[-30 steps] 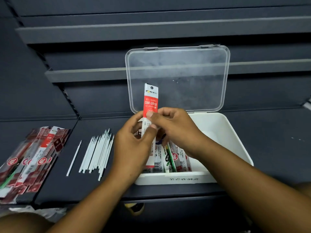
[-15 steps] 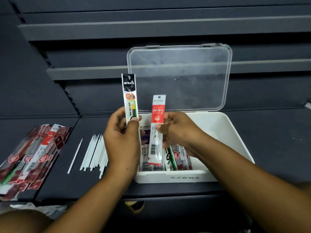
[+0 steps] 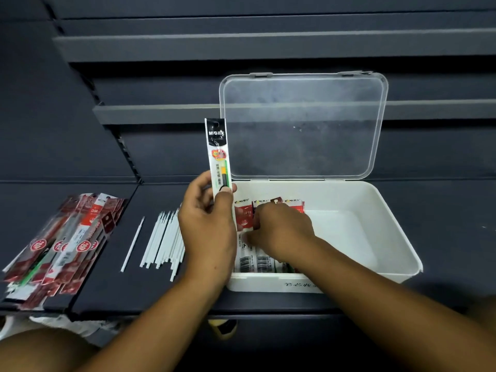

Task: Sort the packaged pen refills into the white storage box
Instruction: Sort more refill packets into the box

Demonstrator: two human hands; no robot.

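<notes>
Left hand (image 3: 206, 229) pinches a black-topped, green-striped plastic refill packet (image 3: 218, 154) upright at centre frame, by the left edge of the open white plastic storage box (image 3: 349, 189). Right hand (image 3: 281, 232) lies over red-and-white refill packets (image 3: 244, 213) inside the box; cannot tell whether it grips. Heap of red packets (image 3: 61, 245) on the counter (image 3: 442, 210), lower left.

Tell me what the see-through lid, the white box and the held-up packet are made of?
The lid looks like clear, faintly cloudy plastic: the shelves show through it. The white box seems smooth, opaque plastic with a soft sheen. The packet in the left hand is probably glossy plastic film; it catches the light.
</notes>
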